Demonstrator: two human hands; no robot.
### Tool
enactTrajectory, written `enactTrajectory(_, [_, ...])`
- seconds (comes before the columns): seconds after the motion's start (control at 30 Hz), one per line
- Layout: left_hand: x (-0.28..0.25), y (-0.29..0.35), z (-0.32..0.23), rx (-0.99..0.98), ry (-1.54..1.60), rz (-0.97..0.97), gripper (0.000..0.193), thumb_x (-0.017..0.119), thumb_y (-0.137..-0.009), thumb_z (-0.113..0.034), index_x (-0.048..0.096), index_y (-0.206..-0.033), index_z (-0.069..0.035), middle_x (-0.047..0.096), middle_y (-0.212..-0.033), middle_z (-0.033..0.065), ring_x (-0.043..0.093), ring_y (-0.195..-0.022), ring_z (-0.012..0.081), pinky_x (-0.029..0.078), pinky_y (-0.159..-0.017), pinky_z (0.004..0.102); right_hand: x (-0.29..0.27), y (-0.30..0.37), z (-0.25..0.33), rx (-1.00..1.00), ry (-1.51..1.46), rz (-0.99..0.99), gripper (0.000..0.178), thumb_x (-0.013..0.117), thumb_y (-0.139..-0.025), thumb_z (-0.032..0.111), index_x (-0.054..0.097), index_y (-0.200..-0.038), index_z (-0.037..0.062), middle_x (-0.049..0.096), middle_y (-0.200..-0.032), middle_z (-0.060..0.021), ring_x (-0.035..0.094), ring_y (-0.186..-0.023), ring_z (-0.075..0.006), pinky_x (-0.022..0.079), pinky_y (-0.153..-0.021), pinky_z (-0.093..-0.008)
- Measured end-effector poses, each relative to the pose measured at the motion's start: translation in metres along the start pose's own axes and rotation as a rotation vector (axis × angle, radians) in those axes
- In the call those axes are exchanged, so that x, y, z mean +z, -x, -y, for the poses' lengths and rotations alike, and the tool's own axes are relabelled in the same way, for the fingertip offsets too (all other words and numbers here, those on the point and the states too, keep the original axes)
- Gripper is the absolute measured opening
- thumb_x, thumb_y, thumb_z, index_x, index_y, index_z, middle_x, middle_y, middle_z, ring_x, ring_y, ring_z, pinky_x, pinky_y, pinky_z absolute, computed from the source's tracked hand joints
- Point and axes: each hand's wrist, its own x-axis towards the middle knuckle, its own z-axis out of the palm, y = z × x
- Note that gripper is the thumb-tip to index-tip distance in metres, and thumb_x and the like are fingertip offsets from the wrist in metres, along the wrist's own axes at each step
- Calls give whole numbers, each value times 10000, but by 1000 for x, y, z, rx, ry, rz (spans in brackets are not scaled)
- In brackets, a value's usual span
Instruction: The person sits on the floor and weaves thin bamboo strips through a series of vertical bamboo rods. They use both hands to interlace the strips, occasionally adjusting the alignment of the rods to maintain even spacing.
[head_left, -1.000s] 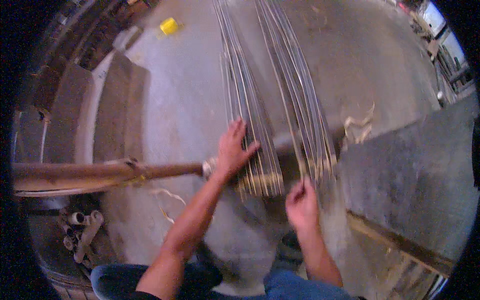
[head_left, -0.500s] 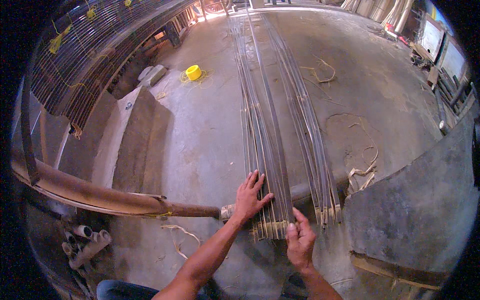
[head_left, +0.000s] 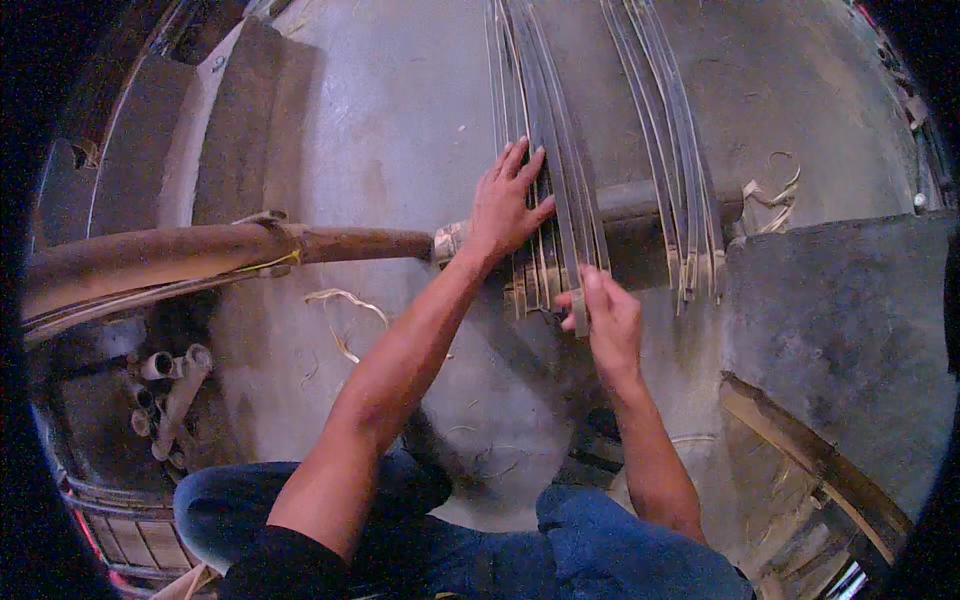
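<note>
Long, thin grey-brown split strips [head_left: 572, 190], much like split bamboo, run away from me side by side over a round crossbar [head_left: 630, 205]. My left hand [head_left: 503, 210] lies on this left bunch with its fingers spread and its palm down. At the near end, my right hand [head_left: 612, 318] is closed in a pinch, thumb and fingers around the tip of one strip [head_left: 582, 318]. Beside it, to the right, a second bunch of strips [head_left: 690, 200] rests over the same bar, touched by neither hand.
A thick brown pole [head_left: 170, 262] reaches in from the left to the crossbar's end. Short tube pieces [head_left: 180, 390] lie at lower left. A grey slab [head_left: 840, 310] stands on the right. Pale fibre scraps [head_left: 345, 300] lie on the concrete floor [head_left: 385, 110].
The view has tipped down, so everything sits higher and my knees show. My right hand has closed on a strip's end; my left hand still lies on the bunch.
</note>
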Motion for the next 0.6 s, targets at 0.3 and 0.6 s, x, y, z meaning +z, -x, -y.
enactTrajectory(0.3, [-2,-4,7,17,-62,14,545,549,-873,-325,427,-1351,-92,297,-1463,142,284,-1344,328,268,-1071,429,0,41,-30,-15,-311,-72,259,658,-851,114,590,-1057,-29,643,-866,-71,612,-699,-135,525,-662,-259])
enactTrajectory(0.6, [-3,-5,42,-222,246,-187,639,633,-833,-205,352,-1372,-7,418,-1338,264,388,-1273,361,317,-1047,411,22,34,-54,126,-445,-55,180,694,-808,54,549,-914,39,611,-818,-39,606,-703,-119,548,-657,-256])
